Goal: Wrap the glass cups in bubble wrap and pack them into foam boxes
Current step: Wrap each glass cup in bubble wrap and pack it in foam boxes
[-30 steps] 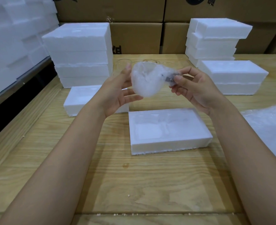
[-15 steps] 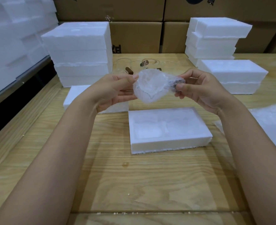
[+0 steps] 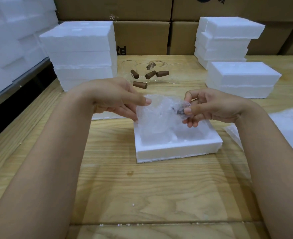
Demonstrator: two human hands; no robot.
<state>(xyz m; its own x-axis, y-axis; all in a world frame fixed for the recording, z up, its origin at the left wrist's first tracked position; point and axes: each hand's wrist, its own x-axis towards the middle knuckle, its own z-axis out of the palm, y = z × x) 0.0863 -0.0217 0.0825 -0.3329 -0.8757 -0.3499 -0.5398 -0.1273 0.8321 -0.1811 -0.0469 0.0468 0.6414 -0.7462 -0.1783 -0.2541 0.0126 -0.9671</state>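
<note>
While over the foam box [image 3: 176,151], wrapped cup [image 3: 159,114] between hands: right hand [image 3: 211,109] in pinch, left hand [image 3: 114,97] straight-fingered.

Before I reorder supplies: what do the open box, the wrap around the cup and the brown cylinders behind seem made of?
The open box looks like white expanded foam: matte, grainy, crumbling edges. The wrap is clear crinkled plastic film, glossy, likely bubble wrap. The brown cylinders look matte, perhaps wood or cork; unclear.
</note>
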